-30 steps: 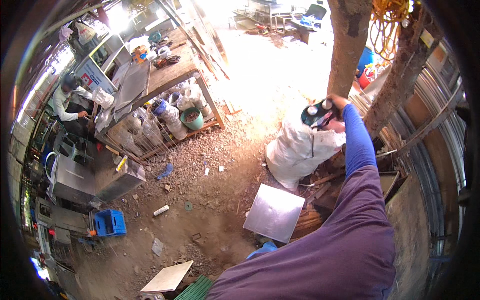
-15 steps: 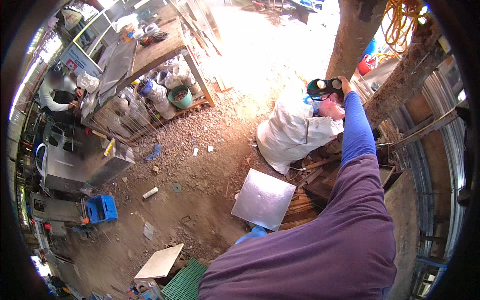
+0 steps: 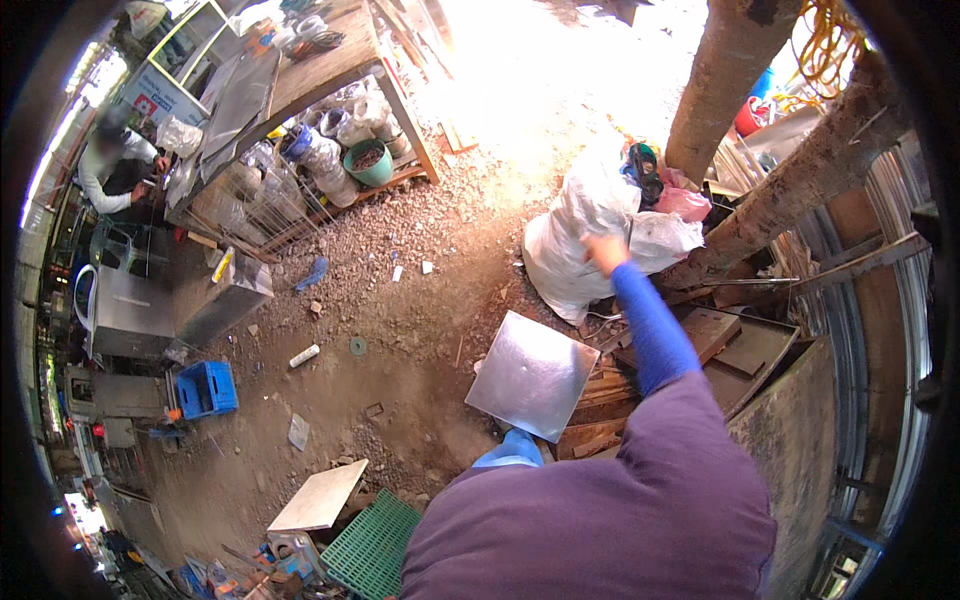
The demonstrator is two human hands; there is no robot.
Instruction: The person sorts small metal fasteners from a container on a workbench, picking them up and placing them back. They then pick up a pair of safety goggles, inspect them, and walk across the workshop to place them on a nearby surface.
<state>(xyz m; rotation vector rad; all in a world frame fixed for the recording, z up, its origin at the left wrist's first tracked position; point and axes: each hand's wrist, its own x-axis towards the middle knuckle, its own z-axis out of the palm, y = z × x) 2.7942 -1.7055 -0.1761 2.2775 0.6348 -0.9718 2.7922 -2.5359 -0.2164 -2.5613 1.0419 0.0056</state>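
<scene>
My right hand, in a blue sleeve, is over the front of a large white woven sack. Its fingers look stretched out, slightly blurred, and nothing shows in them. I cannot tell whether they touch the sack. On top of the sack rests a black and green item with round parts, its kind unclear. A pink plastic bag lies beside it. A square silvery metal sheet lies nearer me, next to my blue-clad leg. My left hand is out of view.
Tree trunks rise behind the sack. Wooden boards lie right of the metal sheet. A workbench stands far left, where another person sits. A blue crate and a green grate lie on the dirt floor.
My right hand has let go of the black and green item, now lying on the sack. The hand has drawn back toward me and left, over the sack's front.
</scene>
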